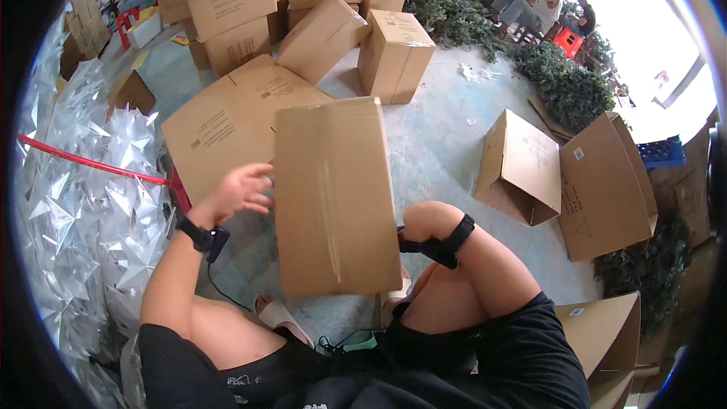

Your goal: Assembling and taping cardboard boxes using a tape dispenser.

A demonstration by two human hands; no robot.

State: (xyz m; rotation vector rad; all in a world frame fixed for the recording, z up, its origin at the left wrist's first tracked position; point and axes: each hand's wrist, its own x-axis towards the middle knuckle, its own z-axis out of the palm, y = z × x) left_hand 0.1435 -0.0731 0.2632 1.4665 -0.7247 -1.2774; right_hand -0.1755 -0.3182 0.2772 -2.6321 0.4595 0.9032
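Observation:
A brown cardboard box (333, 189), taped along its middle seam, stands upright in front of me above my knees. My left hand (238, 191) rests against its left edge with the fingers curled and loosely spread. My right hand (425, 221) is bent at the wrist behind the box's lower right edge; its fingers are hidden by the cardboard. Both wrists wear black bands.
A flattened carton (227, 125) lies behind the held box, with stacked cartons (235, 0) and a standing one (394, 53) beyond. Silver foil stars (83, 204) pile up on the left behind a red bar. Open cartons (560, 174) lie right. Green foliage (560, 79) and seated people are farther back.

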